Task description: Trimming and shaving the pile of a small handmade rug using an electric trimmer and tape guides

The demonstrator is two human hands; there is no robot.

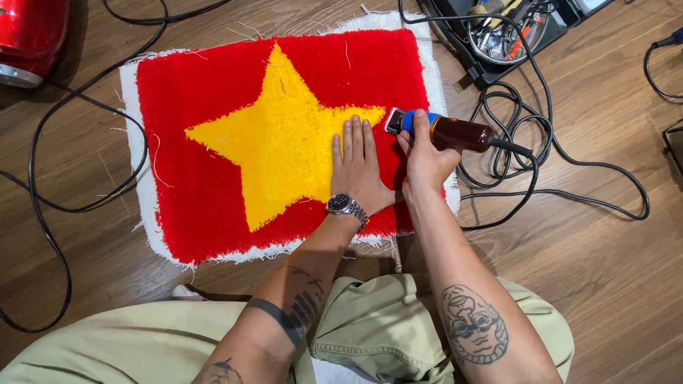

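The electric clipper [442, 131], brown-bodied with a blue collar and a metal blade head, lies across the right edge of the tufted rug [204, 130], its blade pointing left toward the yellow star [281, 146]. The right hand [425, 161] is wrapped around the clipper body, fingers closed on it, thumb on the blue collar. The left hand [356, 169] lies flat on the rug just beside the blade, palm down, fingers straight and together, holding nothing; its fingertips rest on the star's right point. A metal wristwatch [347, 208] sits on the left wrist.

The rug is red with a white backing border and frayed threads at its edges. It lies on a wooden floor [624, 292]. The clipper's black power cord [530, 159] leaves the rear of the tool and coils on the floor to the right of the rug. A second black cable [41, 200] loops around the rug's left side. A red, glossy appliance [15, 19] stands at upper left. An open case of tools [513, 30] lies at upper right.
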